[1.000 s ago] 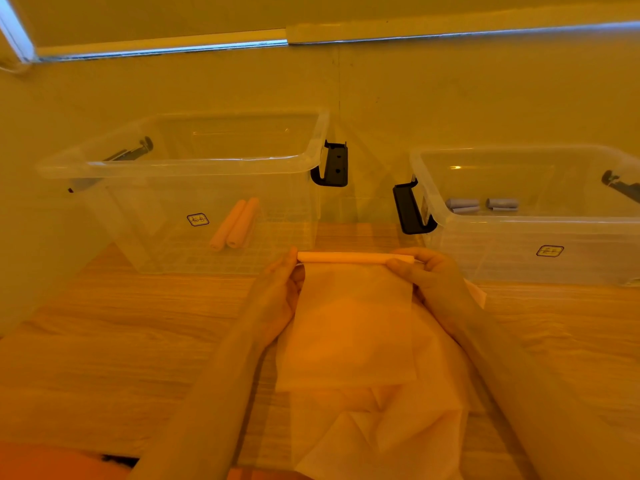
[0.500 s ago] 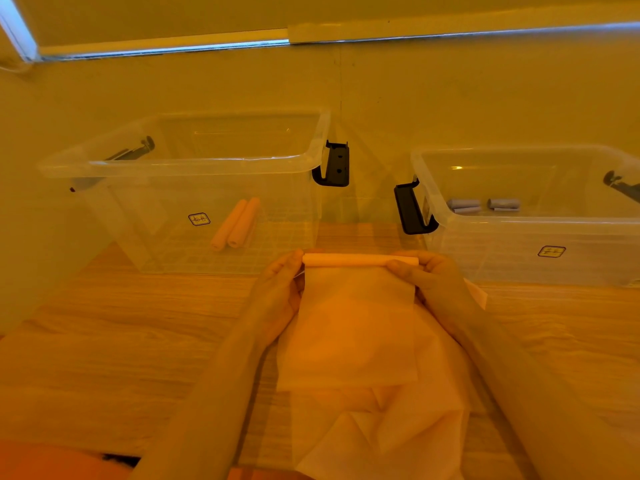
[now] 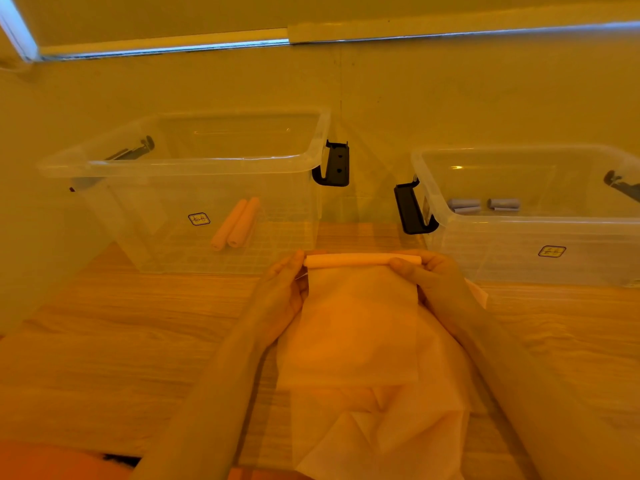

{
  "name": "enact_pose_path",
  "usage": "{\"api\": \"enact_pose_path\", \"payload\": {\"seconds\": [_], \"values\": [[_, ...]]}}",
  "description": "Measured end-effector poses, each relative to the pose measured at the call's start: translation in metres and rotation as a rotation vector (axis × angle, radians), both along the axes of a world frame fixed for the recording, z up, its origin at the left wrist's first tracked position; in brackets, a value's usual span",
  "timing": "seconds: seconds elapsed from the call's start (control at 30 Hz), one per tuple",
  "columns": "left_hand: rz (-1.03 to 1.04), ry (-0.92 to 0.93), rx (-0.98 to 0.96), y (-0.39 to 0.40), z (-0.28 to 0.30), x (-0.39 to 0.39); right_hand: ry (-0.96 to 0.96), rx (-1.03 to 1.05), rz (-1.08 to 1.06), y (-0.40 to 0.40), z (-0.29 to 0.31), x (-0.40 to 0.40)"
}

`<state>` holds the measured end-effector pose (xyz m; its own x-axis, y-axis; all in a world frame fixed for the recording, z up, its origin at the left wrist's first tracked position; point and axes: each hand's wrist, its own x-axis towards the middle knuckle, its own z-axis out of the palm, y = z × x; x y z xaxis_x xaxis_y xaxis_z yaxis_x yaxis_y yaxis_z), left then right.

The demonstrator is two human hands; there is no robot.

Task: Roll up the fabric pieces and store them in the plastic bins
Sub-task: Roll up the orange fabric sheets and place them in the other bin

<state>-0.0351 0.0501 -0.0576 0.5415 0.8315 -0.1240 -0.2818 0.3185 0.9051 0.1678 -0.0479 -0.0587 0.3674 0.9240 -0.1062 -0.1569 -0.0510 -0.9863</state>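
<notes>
A person's left hand (image 3: pixel 284 292) and right hand (image 3: pixel 433 282) each pinch one end of a thin, partly rolled sheet of pale fabric (image 3: pixel 360 317) on a wooden counter (image 3: pixel 138 323); each grip is closed on the roll. The unrolled part trails toward the viewer over more loose fabric. It looks light, soft and floppy, best held at both roll ends. Two clear bins sit behind: the left bin (image 3: pixel 180 164) holds two finished rolls.

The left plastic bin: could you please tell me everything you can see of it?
The left plastic bin is clear, rectangular and open-topped, with a broad rim, a black latch handle on each end and a small label on its front wall. It stands upright on the wooden table by the wall. Two light fabric rolls lie side by side inside.
</notes>
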Motion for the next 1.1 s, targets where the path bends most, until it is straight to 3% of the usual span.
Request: {"api": "enact_pose_path", "payload": {"seconds": [0.47,0.83,1.1], "values": [[0.027,-0.092,0.078,-0.001,-0.002,-0.003,0.005,-0.011,-0.008,-0.001,0.003,-0.002],[0.168,0.046,0.239,-0.001,-0.005,-0.005,-0.023,-0.023,-0.051,-0.003,0.006,-0.006],[0.155,0.014,0.222,0.001,-0.009,-0.004,-0.071,-0.017,-0.104,-0.002,0.006,-0.006]]}}
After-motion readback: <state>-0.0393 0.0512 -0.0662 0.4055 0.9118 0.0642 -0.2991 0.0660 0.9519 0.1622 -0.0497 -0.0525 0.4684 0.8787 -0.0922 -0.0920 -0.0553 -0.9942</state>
